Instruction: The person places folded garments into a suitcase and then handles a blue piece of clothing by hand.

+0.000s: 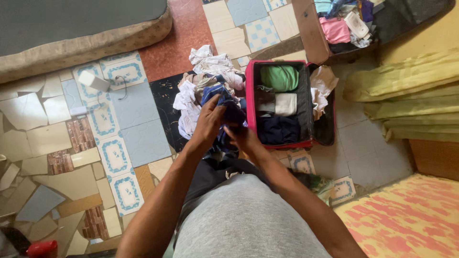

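Note:
My left hand (209, 120) and my right hand (243, 137) both grip a dark blue garment (228, 107), held over the floor just left of an open pink suitcase (250, 102). Inside the suitcase lie a folded green piece (279, 78), a white piece (285, 103) and a dark navy piece (278, 130). A heap of white and mixed clothes (205, 76) sits on the floor beyond my hands, touching the suitcase's left side.
A mattress (71, 33) lies at the top left. A small white box with a cable (94, 81) rests on the tiled floor. Yellow-green folded cloth (406, 95) is stacked at right, a patterned mat (406, 220) at bottom right, another open bag of clothes (344, 24) at top right.

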